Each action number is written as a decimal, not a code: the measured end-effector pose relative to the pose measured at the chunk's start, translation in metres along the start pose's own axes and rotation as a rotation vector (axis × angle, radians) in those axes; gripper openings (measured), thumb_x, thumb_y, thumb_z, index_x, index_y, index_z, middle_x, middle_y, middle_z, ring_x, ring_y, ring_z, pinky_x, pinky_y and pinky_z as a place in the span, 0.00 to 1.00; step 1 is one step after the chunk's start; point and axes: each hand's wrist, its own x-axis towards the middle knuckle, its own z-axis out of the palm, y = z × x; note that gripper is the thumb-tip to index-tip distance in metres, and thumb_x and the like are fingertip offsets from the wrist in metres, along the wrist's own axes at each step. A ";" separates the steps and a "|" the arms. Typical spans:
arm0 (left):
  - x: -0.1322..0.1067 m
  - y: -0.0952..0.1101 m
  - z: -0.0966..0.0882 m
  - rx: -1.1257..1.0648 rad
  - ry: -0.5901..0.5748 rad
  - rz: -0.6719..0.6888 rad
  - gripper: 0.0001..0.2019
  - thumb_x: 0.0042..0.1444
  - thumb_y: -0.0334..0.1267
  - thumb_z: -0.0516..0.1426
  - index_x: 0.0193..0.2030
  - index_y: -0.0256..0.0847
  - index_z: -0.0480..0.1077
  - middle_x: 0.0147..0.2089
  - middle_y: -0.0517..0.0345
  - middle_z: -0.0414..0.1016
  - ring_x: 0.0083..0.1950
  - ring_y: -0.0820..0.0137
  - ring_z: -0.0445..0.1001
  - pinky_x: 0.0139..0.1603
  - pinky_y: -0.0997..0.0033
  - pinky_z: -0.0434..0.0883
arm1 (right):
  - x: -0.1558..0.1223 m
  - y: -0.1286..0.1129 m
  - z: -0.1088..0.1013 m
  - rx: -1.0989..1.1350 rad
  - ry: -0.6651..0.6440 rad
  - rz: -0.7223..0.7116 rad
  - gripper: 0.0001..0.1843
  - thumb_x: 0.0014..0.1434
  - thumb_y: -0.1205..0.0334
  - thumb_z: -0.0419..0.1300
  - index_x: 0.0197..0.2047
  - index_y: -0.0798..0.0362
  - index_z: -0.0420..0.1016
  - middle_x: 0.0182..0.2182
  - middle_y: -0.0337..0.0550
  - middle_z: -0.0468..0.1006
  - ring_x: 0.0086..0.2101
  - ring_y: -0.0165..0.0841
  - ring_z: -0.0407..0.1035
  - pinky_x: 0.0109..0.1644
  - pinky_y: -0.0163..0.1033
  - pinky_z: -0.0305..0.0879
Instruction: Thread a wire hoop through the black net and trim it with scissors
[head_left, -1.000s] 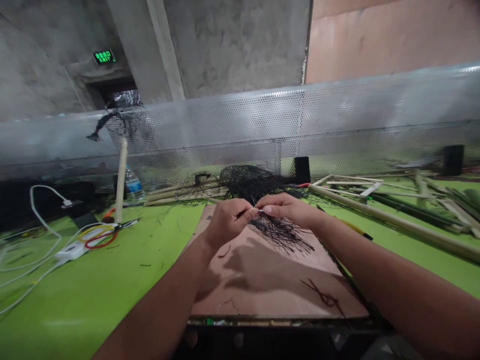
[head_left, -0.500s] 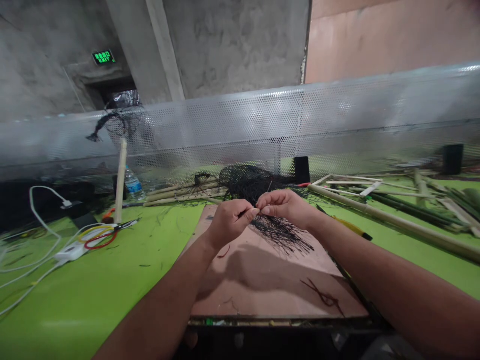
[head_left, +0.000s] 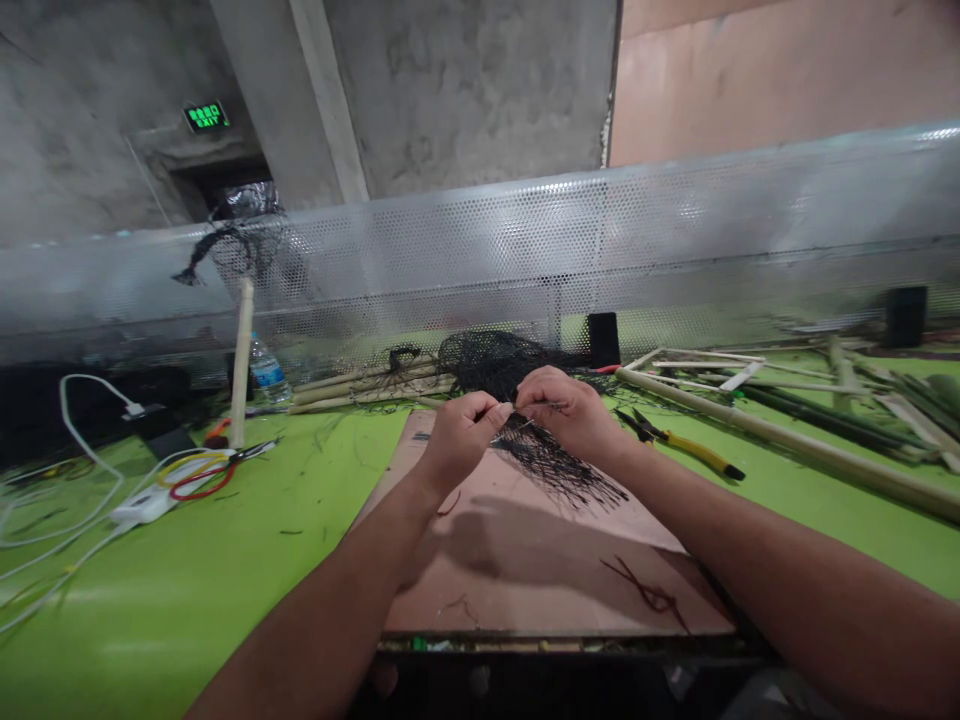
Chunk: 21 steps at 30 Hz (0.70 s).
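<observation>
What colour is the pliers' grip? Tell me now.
Yellow, with a black tip: the pliers' grip shows best in the head view, right of the board.

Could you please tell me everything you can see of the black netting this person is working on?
The black netting is a fine, dark, fibrous-looking mesh. Its bulk sits bunched in a heap beyond the pinkish board, beside pale bamboo poles. Loose, tangled strands fan down onto the board. The left hand and right hand pinch it where mesh meets strands.
</observation>
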 end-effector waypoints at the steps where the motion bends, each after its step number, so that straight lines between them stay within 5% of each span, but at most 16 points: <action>1: 0.001 -0.001 0.002 -0.034 0.010 -0.039 0.15 0.56 0.44 0.54 0.23 0.36 0.66 0.21 0.63 0.61 0.25 0.76 0.58 0.26 0.76 0.57 | 0.000 0.000 0.001 -0.063 0.024 -0.063 0.06 0.59 0.65 0.56 0.32 0.51 0.74 0.33 0.44 0.74 0.40 0.34 0.68 0.45 0.43 0.67; 7: 0.003 -0.006 0.012 -0.208 0.052 -0.186 0.17 0.55 0.47 0.55 0.22 0.37 0.63 0.18 0.66 0.56 0.22 0.77 0.54 0.24 0.76 0.56 | -0.001 0.002 0.001 -0.325 0.004 -0.331 0.07 0.59 0.70 0.55 0.36 0.50 0.73 0.35 0.44 0.79 0.44 0.38 0.68 0.54 0.51 0.62; 15: -0.007 0.004 0.000 0.096 0.058 0.159 0.16 0.59 0.43 0.52 0.24 0.37 0.66 0.22 0.61 0.63 0.25 0.76 0.60 0.29 0.75 0.57 | -0.008 0.001 0.010 -0.098 0.108 -0.261 0.05 0.56 0.66 0.60 0.37 0.50 0.70 0.36 0.45 0.76 0.42 0.36 0.70 0.47 0.46 0.67; 21: -0.008 0.003 -0.002 0.172 0.112 0.231 0.16 0.60 0.43 0.51 0.25 0.37 0.66 0.22 0.60 0.65 0.26 0.75 0.62 0.29 0.74 0.57 | -0.012 0.002 0.008 0.024 0.088 -0.108 0.07 0.55 0.67 0.59 0.39 0.50 0.67 0.40 0.46 0.74 0.44 0.36 0.69 0.49 0.46 0.65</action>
